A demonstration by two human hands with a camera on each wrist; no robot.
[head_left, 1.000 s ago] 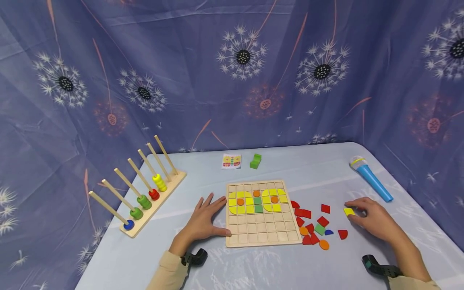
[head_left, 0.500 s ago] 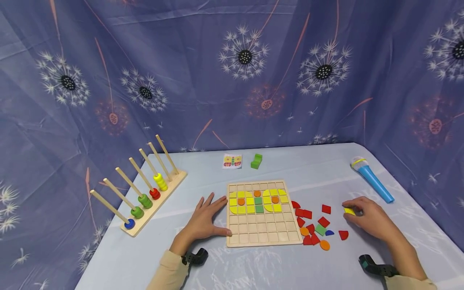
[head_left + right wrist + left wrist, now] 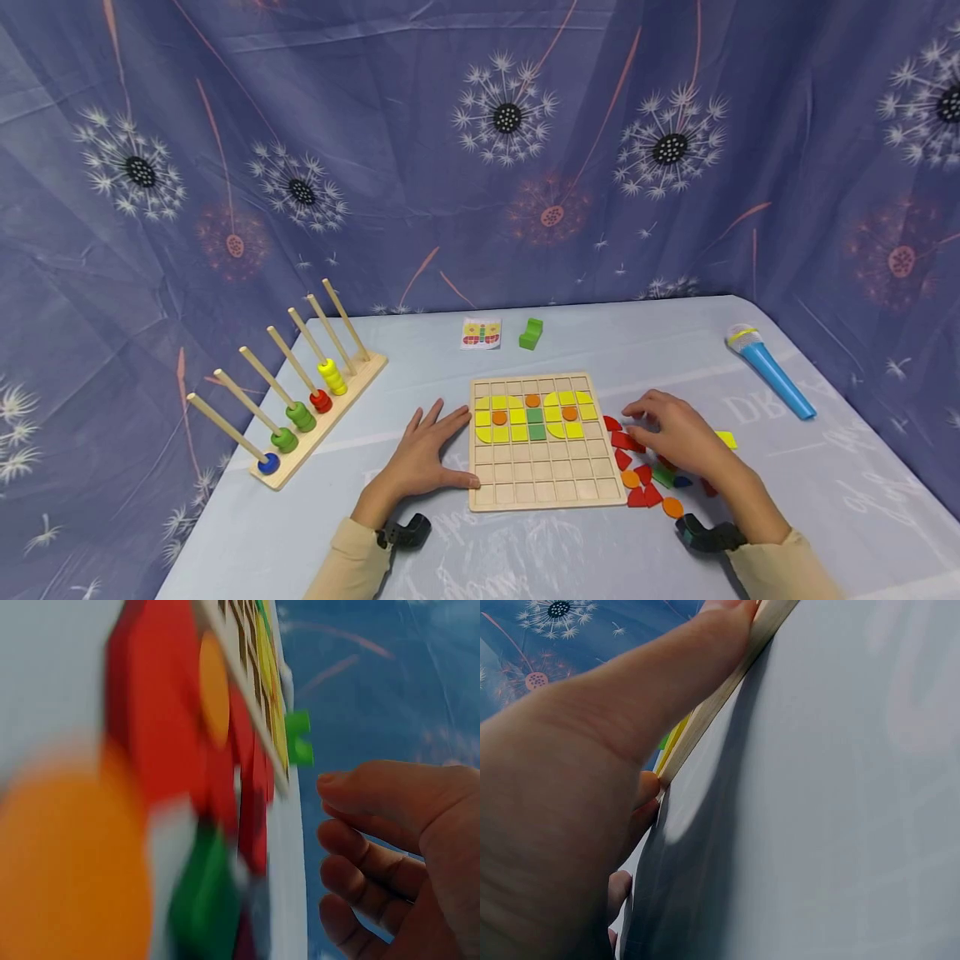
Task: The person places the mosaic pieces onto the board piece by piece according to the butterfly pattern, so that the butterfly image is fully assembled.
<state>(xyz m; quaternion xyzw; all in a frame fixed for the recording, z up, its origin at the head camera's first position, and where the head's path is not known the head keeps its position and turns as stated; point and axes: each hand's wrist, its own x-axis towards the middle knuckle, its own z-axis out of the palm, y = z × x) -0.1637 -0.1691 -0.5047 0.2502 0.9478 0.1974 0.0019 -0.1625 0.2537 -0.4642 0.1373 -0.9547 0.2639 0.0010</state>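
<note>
I read "DR" on the bench (image 3: 585, 550); my spread left grip (image 3: 422, 458) touches the wooden board (image 3: 543, 473); my right grip (image 3: 681, 433), loosely curved, holds nothing.

**Right-hand grip (image 3: 678, 433) let go of yellow tile (image 3: 726, 439)**

The right-hand grip, which had pinched the yellow tile half a second earlier, moved left to hang near the wooden grid board (image 3: 551, 475), beside loose red pieces (image 3: 628, 442). The tile was left lying on the counter (image 3: 840, 467), partly hidden behind the hand, which also covered a previously visible red square.
</note>
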